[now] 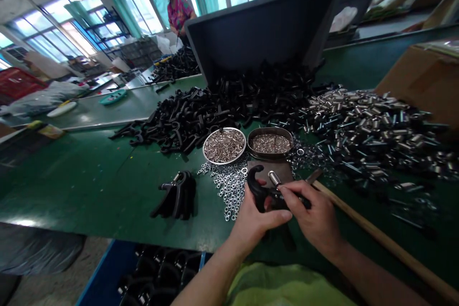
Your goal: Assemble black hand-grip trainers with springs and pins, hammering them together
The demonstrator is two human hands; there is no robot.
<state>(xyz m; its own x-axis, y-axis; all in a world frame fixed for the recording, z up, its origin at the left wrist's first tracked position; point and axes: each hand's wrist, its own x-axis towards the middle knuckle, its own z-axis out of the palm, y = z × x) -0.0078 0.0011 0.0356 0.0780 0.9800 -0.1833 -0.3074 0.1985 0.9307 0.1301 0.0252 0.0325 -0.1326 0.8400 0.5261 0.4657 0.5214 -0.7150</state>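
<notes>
My left hand (253,222) is closed around a black hooked plastic part (255,182), its curved end pointing up. In my right hand (311,213), thumb and fingers pinch a ribbed silver metal piece (274,178) right beside the black part; its lower end is hidden by the fingers. Just beyond the hands lies a flat metal plate (283,170). Loose metal nuts (229,191) are scattered to the left of the hands. Behind them stand a round dish (224,146) and an oval tin (270,155), both holding small metal pins.
A heap of black parts (182,117) spills from a tipped grey bin (265,24). Metal cylinders and screws (369,126) pile up at right, near a wooden-handled tool (387,244). Several black parts (181,193) stand at left. A blue crate (103,267) sits below; a person (177,9) stands behind.
</notes>
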